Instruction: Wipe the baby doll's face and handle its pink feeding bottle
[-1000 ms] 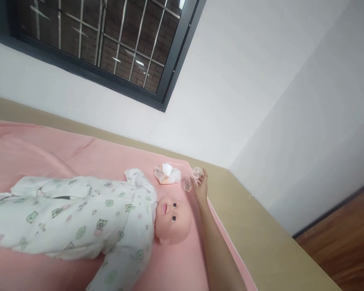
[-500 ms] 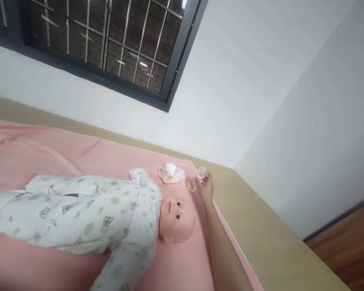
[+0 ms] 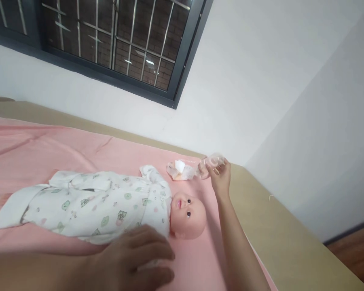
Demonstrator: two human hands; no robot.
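Observation:
At the far right corner of the pink sheet, my right hand [image 3: 221, 178] is closed around a clear, rounded plastic case [image 3: 212, 162], which has two rounded parts. I cannot make out what, if anything, lies inside it. Across the bottom, my left hand [image 3: 142, 256] hangs over the doll's near arm, slightly blurred, its fingers bent and apart from the thumb. A baby doll [image 3: 188, 218] in a white printed outfit [image 3: 115, 202] lies face up between the hands, its head to the right.
A crumpled wrapper with white paper [image 3: 180, 169] lies beyond the doll's head. The pink sheet [image 3: 188, 266] covers a tan tabletop [image 3: 261, 226], whose bare edge runs along the right. Behind stand a white wall [image 3: 224, 89] and a barred window [image 3: 115, 40].
My left hand has come into view from the lower left, over the doll. My right hand has lifted the clear case slightly, and its two parts look turned. The view has shifted a little left.

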